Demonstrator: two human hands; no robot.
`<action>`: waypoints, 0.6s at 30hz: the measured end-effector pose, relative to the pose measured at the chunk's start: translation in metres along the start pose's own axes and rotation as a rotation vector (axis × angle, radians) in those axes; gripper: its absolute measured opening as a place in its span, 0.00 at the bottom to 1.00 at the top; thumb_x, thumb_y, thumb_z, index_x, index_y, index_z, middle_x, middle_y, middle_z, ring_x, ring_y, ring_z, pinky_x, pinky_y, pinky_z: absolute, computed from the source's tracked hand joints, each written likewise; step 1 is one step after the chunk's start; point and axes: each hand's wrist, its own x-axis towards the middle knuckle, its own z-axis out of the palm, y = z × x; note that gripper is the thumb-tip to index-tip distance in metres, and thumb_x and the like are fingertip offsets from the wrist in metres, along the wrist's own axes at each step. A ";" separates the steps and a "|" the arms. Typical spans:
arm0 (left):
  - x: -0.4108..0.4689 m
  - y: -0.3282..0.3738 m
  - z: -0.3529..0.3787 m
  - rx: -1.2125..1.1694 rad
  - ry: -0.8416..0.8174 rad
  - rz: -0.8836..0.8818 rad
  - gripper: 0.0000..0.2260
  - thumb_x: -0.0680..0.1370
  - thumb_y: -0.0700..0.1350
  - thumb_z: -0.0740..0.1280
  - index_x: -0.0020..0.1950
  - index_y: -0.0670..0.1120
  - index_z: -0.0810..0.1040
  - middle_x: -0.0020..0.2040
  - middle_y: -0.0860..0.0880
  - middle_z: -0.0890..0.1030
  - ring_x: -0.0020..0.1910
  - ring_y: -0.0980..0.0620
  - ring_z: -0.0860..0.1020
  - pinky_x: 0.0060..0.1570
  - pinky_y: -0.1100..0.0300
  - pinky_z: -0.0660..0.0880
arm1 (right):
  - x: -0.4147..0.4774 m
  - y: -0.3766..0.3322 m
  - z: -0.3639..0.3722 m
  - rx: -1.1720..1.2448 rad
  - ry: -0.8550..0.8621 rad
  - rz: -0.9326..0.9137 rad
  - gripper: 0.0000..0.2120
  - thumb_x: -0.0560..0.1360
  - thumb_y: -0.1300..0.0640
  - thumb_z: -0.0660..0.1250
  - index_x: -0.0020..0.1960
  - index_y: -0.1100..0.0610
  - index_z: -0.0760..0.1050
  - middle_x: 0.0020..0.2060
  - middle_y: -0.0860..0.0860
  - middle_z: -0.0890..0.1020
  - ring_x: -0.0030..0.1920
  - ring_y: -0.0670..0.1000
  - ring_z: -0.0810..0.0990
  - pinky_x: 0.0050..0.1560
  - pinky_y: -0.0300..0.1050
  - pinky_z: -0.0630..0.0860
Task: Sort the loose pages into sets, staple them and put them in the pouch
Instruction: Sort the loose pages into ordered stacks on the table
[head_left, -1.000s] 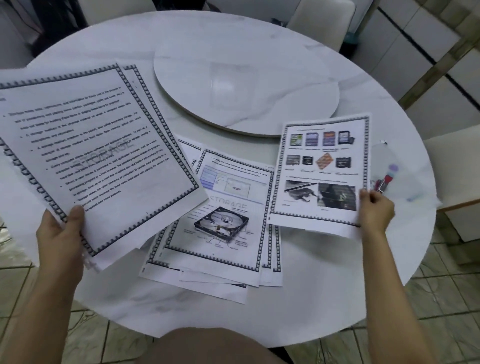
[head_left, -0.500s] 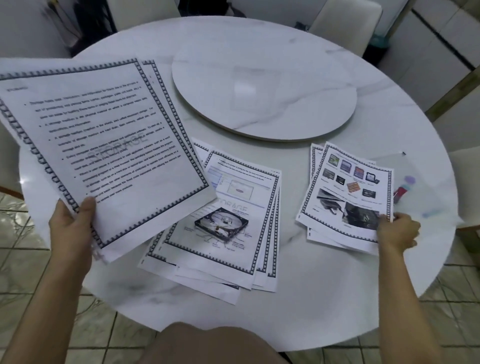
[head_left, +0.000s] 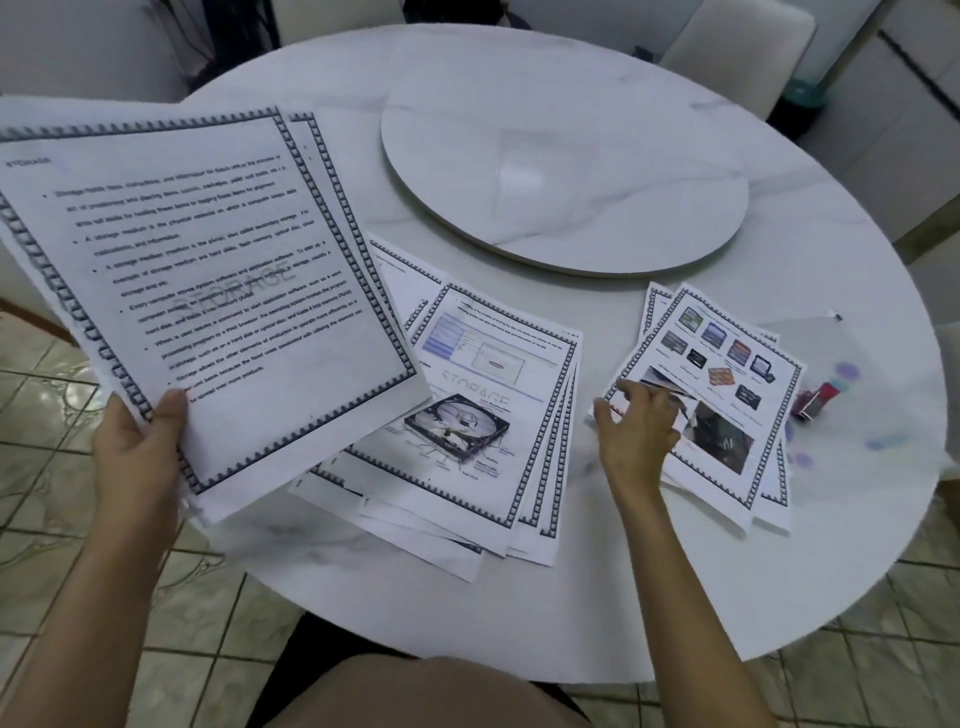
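My left hand (head_left: 136, 451) pinches a fanned sheaf of text pages (head_left: 208, 291) above the bench's (head_left: 597, 587) left edge. A hard-drive pile (head_left: 467, 431) lies centre. My right hand (head_left: 636, 431), loose-fingered and empty, rests on the photo pile (head_left: 727, 395); the translucent pouch (head_left: 872, 415) sits beside the right edge. Risk: slick, thin sheets sliding across polished marble and mixing sets.

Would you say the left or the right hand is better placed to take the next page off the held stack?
Right: the right hand is free above the table; the left hand grips the held stack.
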 end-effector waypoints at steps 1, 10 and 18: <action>-0.001 -0.001 -0.003 0.002 0.001 0.016 0.08 0.81 0.43 0.59 0.52 0.56 0.73 0.52 0.59 0.77 0.53 0.56 0.77 0.50 0.64 0.78 | -0.001 -0.005 0.005 0.017 -0.042 -0.023 0.17 0.77 0.54 0.64 0.63 0.59 0.71 0.63 0.59 0.70 0.66 0.58 0.64 0.63 0.52 0.60; 0.031 -0.001 -0.026 0.038 -0.055 0.004 0.09 0.81 0.43 0.59 0.51 0.58 0.73 0.55 0.53 0.77 0.59 0.45 0.74 0.59 0.46 0.70 | -0.027 -0.041 0.045 -0.076 -0.279 0.128 0.31 0.74 0.42 0.64 0.62 0.68 0.67 0.58 0.61 0.72 0.60 0.60 0.72 0.52 0.50 0.72; 0.089 0.013 -0.032 0.090 -0.209 0.065 0.08 0.80 0.40 0.59 0.55 0.52 0.73 0.54 0.52 0.78 0.50 0.58 0.76 0.44 0.71 0.77 | -0.052 -0.076 0.070 -0.163 -0.142 0.339 0.34 0.72 0.46 0.69 0.66 0.68 0.60 0.63 0.63 0.66 0.64 0.61 0.65 0.59 0.52 0.70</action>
